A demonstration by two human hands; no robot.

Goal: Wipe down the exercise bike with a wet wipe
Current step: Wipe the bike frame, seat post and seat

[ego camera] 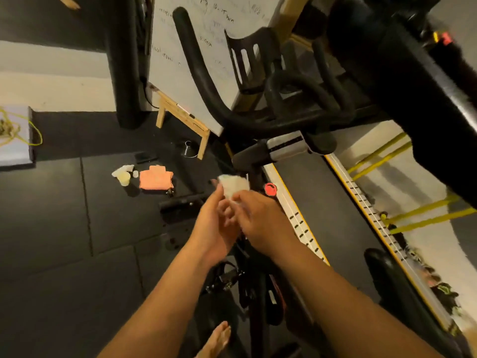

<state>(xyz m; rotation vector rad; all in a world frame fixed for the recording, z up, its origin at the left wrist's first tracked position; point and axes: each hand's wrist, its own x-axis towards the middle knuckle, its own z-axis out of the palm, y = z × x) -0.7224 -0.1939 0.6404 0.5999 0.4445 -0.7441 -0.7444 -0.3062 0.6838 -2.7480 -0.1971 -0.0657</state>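
Floor mat [64, 228] on my L is open, lots of room to swing a hand out. Straight ahead, handlebars [206, 81] block the way up. Red knob [270, 189] sits just beside my R hand [260, 220]. Pedal [227, 277] crowds in under my wrists. Orange cloth [155, 180] lies fwd-left on the mat.

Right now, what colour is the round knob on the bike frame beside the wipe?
The knob is red, seen best in the head view.

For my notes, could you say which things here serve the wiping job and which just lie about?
Job: wipe, held by left hand and right hand; bike.
Lying about: orange cloth, whiteboard, yellow cord.
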